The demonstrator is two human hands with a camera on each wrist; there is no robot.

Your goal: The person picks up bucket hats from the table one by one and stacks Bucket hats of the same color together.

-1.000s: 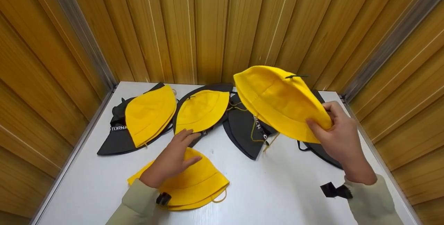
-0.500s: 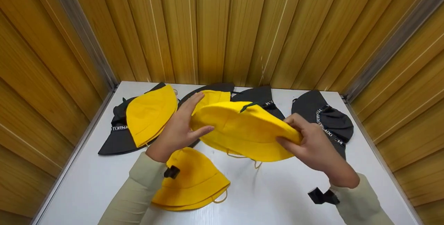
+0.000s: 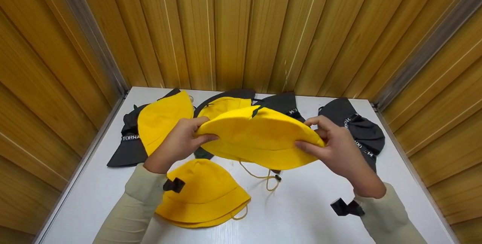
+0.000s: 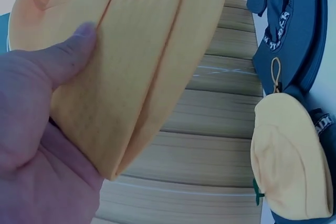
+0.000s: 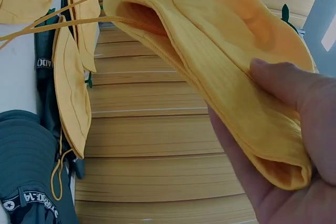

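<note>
A yellow bucket hat (image 3: 260, 138), folded flat with a dark green stem on its crown, is held above the table between both hands. My left hand (image 3: 179, 140) pinches its left end, thumb on the near face, as the left wrist view also shows. At the other end my right hand (image 3: 333, 148) grips the hat, its thumb pressed on the cloth in the right wrist view. From the brim hangs a yellow chin cord (image 3: 268, 179) with a dark toggle. Below the left hand, another yellow bucket hat (image 3: 205, 195) lies on the white table.
At the back left, a yellow hat (image 3: 165, 119) lies on a black hat (image 3: 126, 155). Another yellow hat (image 3: 226, 104) rests on black behind the held one. A black hat (image 3: 365, 133) with a lettered band lies at right. Wood-patterned walls (image 3: 244, 29) enclose the table.
The right hand has brought the yellow hat leftward and down to the middle. The left hand moved from above the near yellow hat and now holds the raised hat's left end.
</note>
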